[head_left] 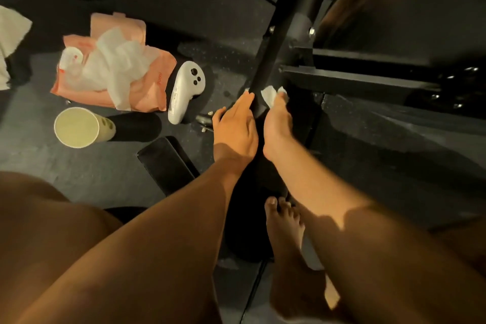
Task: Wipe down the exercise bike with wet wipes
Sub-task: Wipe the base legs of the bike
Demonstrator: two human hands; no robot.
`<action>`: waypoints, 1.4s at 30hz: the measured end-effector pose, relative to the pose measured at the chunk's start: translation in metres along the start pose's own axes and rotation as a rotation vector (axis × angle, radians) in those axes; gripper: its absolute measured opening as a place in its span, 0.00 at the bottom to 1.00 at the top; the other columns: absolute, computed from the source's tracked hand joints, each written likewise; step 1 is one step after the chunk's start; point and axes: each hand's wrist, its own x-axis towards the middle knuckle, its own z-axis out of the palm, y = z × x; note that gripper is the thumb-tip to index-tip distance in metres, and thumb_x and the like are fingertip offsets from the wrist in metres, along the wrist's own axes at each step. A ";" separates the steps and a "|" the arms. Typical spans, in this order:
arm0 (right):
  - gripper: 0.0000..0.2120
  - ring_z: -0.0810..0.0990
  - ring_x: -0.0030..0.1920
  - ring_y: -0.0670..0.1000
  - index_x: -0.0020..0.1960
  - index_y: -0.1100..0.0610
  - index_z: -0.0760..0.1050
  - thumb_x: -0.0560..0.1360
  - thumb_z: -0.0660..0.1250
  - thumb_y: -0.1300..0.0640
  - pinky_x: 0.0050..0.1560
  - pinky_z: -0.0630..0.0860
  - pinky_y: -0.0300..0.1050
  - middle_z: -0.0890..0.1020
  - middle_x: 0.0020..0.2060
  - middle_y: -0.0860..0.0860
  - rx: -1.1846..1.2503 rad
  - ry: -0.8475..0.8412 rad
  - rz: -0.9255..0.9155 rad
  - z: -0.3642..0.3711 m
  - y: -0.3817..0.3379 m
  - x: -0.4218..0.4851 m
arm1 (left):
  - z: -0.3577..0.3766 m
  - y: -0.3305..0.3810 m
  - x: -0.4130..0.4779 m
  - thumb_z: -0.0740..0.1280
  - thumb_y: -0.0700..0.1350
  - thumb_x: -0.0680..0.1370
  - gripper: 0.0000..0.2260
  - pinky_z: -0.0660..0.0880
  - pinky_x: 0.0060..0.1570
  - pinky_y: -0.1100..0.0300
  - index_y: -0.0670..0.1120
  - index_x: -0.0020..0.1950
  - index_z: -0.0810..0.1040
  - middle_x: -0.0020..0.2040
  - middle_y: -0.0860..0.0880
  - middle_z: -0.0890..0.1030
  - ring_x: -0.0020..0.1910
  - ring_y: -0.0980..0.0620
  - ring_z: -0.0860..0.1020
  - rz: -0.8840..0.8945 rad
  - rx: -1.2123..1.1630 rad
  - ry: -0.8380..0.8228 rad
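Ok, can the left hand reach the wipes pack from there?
Probably yes: the left hand lies open against the post, holding nothing; only the controller lies between it and the pack.

The wipe (pixel 271 95) at the bike's black post (pixel 284 31) is white. Left, a peach-pink pack (pixel 155 92) holds white loose wipes (pixel 118 66); beside it lies a white controller (pixel 181 95) with black buttons. The near-left cup (pixel 79 127) is pale yellow, green-spotted. The floor (pixel 223 52) is dark grey, speckled.

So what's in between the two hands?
In the head view, the exercise bike's black frame tube runs between the left hand and the right hand, which presses a wet wipe against it.
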 end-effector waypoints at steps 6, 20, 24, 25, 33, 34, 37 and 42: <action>0.23 0.76 0.64 0.53 0.66 0.54 0.75 0.82 0.51 0.43 0.69 0.68 0.52 0.79 0.62 0.52 0.093 -0.019 0.007 -0.006 0.081 -0.040 | -0.004 0.008 0.001 0.50 0.42 0.79 0.20 0.63 0.71 0.46 0.36 0.63 0.76 0.55 0.40 0.82 0.58 0.42 0.76 -0.106 -0.125 0.153; 0.18 0.75 0.60 0.59 0.71 0.54 0.70 0.81 0.60 0.54 0.54 0.65 0.34 0.79 0.60 0.57 -0.576 0.266 -0.736 -0.033 0.012 -0.023 | 0.002 0.003 0.000 0.51 0.46 0.83 0.19 0.60 0.72 0.51 0.38 0.66 0.74 0.57 0.43 0.80 0.61 0.49 0.74 -0.092 -0.103 0.129; 0.16 0.75 0.55 0.47 0.63 0.49 0.75 0.79 0.57 0.50 0.55 0.74 0.44 0.79 0.55 0.44 -1.021 0.011 -1.179 -0.019 -0.027 -0.006 | 0.012 -0.004 0.006 0.51 0.58 0.80 0.28 0.60 0.71 0.46 0.44 0.76 0.61 0.74 0.45 0.68 0.72 0.47 0.66 0.104 0.226 -0.010; 0.14 0.74 0.56 0.43 0.63 0.45 0.74 0.79 0.58 0.49 0.56 0.73 0.43 0.75 0.56 0.41 -0.992 -0.100 -1.148 -0.012 -0.042 -0.002 | 0.014 -0.004 0.006 0.54 0.58 0.80 0.30 0.59 0.72 0.45 0.45 0.78 0.57 0.77 0.45 0.63 0.75 0.47 0.62 0.129 0.254 -0.032; 0.29 0.41 0.78 0.55 0.77 0.62 0.55 0.82 0.44 0.46 0.76 0.40 0.61 0.50 0.78 0.58 -1.724 0.101 -1.125 0.010 -0.062 0.017 | 0.011 -0.007 0.009 0.56 0.60 0.79 0.31 0.58 0.73 0.48 0.48 0.79 0.57 0.78 0.46 0.62 0.75 0.49 0.61 0.114 0.271 -0.067; 0.30 0.40 0.78 0.55 0.77 0.62 0.54 0.82 0.40 0.44 0.75 0.38 0.63 0.50 0.78 0.57 -1.813 -0.006 -1.132 0.009 -0.052 0.009 | 0.010 -0.007 0.009 0.56 0.61 0.78 0.30 0.59 0.72 0.49 0.49 0.78 0.60 0.76 0.47 0.64 0.74 0.48 0.64 0.125 0.268 -0.064; 0.29 0.40 0.78 0.54 0.78 0.60 0.50 0.83 0.39 0.46 0.71 0.36 0.70 0.48 0.79 0.55 -2.129 -0.033 -1.140 0.013 -0.083 0.022 | 0.010 -0.008 0.009 0.57 0.61 0.79 0.32 0.59 0.72 0.51 0.48 0.79 0.55 0.78 0.47 0.62 0.75 0.50 0.62 0.114 0.253 -0.054; 0.35 0.37 0.77 0.61 0.78 0.63 0.45 0.81 0.43 0.40 0.72 0.37 0.69 0.41 0.77 0.61 -2.068 0.275 -0.779 0.042 -0.132 0.050 | 0.008 -0.008 0.010 0.59 0.61 0.79 0.34 0.60 0.69 0.55 0.47 0.80 0.53 0.79 0.47 0.60 0.75 0.50 0.63 0.082 0.231 -0.046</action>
